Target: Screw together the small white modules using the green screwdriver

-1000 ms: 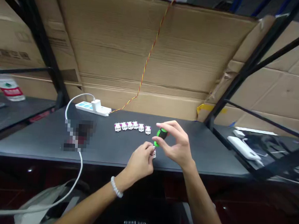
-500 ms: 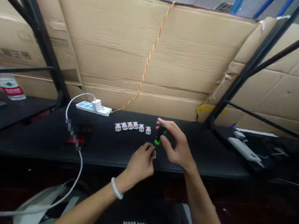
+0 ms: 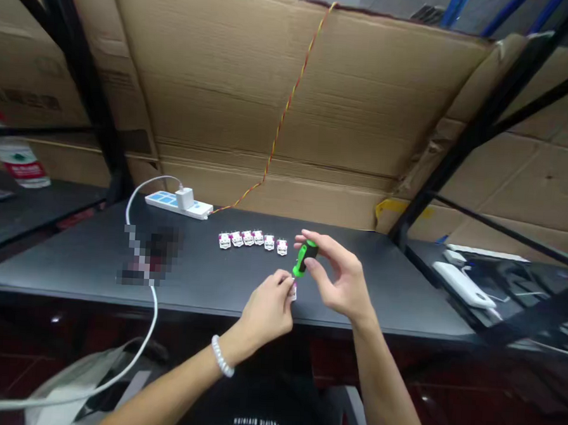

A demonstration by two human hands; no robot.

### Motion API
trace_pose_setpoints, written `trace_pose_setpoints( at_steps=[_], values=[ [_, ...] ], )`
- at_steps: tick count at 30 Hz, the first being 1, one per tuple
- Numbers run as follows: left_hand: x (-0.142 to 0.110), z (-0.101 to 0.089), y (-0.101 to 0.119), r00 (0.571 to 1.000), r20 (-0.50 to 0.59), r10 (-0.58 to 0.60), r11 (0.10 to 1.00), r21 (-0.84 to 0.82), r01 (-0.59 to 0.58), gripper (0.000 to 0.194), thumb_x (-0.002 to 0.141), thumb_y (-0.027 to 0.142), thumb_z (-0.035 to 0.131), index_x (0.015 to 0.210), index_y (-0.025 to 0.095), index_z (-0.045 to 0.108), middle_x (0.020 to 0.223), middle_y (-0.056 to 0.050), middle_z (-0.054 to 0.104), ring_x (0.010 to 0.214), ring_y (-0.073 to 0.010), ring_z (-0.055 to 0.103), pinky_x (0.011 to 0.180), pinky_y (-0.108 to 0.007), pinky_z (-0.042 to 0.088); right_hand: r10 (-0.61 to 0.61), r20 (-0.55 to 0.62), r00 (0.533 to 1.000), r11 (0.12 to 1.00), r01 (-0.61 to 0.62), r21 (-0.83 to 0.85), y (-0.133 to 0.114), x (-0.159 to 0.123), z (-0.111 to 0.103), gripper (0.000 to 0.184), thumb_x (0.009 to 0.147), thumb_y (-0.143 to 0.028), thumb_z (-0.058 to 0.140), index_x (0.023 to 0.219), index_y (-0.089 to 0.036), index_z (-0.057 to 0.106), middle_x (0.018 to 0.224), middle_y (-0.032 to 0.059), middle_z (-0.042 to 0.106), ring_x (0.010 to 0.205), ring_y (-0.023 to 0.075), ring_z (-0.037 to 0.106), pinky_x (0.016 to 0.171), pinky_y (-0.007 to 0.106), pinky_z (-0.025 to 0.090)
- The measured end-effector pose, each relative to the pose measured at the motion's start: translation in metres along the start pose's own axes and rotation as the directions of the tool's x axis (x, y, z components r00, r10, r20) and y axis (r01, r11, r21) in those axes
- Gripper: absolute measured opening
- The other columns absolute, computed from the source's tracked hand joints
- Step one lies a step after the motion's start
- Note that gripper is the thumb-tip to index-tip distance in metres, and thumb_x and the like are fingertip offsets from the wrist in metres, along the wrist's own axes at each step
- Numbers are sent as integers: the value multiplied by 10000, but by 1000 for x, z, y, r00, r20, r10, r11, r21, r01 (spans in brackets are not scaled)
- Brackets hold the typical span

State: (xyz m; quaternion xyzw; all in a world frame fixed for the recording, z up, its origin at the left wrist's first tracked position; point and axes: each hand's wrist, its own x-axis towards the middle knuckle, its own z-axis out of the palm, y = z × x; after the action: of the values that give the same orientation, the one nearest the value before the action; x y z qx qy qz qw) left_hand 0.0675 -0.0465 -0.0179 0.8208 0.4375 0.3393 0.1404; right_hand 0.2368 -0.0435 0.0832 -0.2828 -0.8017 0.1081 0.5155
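Between the thumb and fingers of my right hand point(image 3: 335, 272) is a short screwdriver point(image 3: 304, 258) with a green and black handle. Its tip points down at a small white and purple part point(image 3: 294, 292), close to the fingertips of my left hand point(image 3: 270, 305). The left fingers are pinched on that part near the table's front edge, and they hide most of it. Farther back, several similar small white and purple parts point(image 3: 248, 238) lie in a row on the black table point(image 3: 204, 278).
A white power strip point(image 3: 177, 204) with a plugged-in charger point(image 3: 184, 198) lies at the back left. Its white cable point(image 3: 153, 313) runs over the front edge, past a blurred dark patch. Cardboard point(image 3: 271, 97) walls the back; black metal posts point(image 3: 438, 182) flank the table.
My right fingers have shifted around the screwdriver handle, which tilts slightly differently. The left hand stays in place on the small part. Picture brightness varies.
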Motion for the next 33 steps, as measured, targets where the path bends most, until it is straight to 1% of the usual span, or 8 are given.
trace_pose_setpoints(
  at_steps=[5, 11, 16, 22, 24, 27, 30, 33],
  values=[
    [0, 1, -2, 1000, 1, 0, 1000, 3, 0, 220, 889, 16, 533, 966, 212, 596, 1115, -77, 665, 974, -240, 651, 872, -375, 560, -17, -49, 999, 997, 13, -81, -3, 3, 1, 381, 974, -179, 724, 1336, -297, 724, 1178, 61, 786, 990, 213, 745, 829, 348, 643],
    [2, -2, -1, 1000, 21, -9, 999, -52, 10, 228, 895, 14, 536, 969, 218, 606, 1117, -65, 672, 982, -230, 666, 894, -355, 560, 50, -127, 991, 998, -54, -25, 5, -8, 0, 400, 994, -216, 715, 1387, -291, 703, 1192, 79, 767, 1034, 234, 771, 910, 400, 664],
    [3, -12, -4, 998, 56, -39, 998, -43, 42, 219, 883, 19, 567, 948, 219, 629, 1133, -72, 686, 1021, -239, 679, 938, -370, 565, 141, -371, 918, 989, -119, 82, 20, -26, -21, 399, 971, -248, 767, 1364, -290, 715, 1175, 77, 767, 964, 241, 824, 895, 420, 708],
    [7, -32, -10, 997, 61, -46, 999, -11, 47, 188, 892, 48, 628, 963, 213, 681, 1201, -78, 714, 1085, -242, 697, 994, -371, 562, 131, -481, 867, 991, -134, 27, 34, -31, -49, 405, 932, -266, 812, 1330, -260, 733, 1145, 85, 787, 934, 260, 841, 888, 440, 723],
    [20, -39, -8, 996, 80, -35, 999, -2, 35, 142, 912, 94, 662, 975, 208, 719, 1179, -77, 737, 1084, -244, 704, 1001, -368, 561, 125, -505, 854, 991, -129, 29, 35, -30, -53, 398, 926, -274, 819, 1314, -251, 737, 1125, 89, 791, 916, 263, 841, 866, 445, 731],
    [56, -45, -5, 985, 168, -30, 999, 38, 24, 154, 955, 121, 650, 966, 197, 784, 1061, -64, 791, 998, -225, 736, 963, -341, 567, 108, -546, 831, 994, -106, 36, 34, -28, -57, 405, 917, -279, 828, 1311, -253, 737, 1112, 87, 795, 894, 257, 839, 845, 441, 735],
    [99, -39, -5, 951, 292, -104, 985, 162, 58, 169, 943, 132, 699, 1014, 198, 837, 1053, -66, 832, 1015, -228, 764, 966, -322, 565, 86, -568, 819, 996, -82, 33, 34, -28, -59, 414, 915, -272, 830, 1318, -256, 738, 1118, 89, 793, 892, 255, 839, 845, 436, 732],
    [127, -24, -11, 941, 292, -173, 965, 240, 103, 148, 887, 100, 751, 978, 161, 851, 1024, -116, 837, 1028, -268, 774, 953, -345, 578, 88, -557, 826, 996, -91, 22, 34, -29, -61, 416, 914, -271, 830, 1319, -253, 738, 1122, 94, 794, 905, 266, 840, 856, 449, 730]
  ],
)
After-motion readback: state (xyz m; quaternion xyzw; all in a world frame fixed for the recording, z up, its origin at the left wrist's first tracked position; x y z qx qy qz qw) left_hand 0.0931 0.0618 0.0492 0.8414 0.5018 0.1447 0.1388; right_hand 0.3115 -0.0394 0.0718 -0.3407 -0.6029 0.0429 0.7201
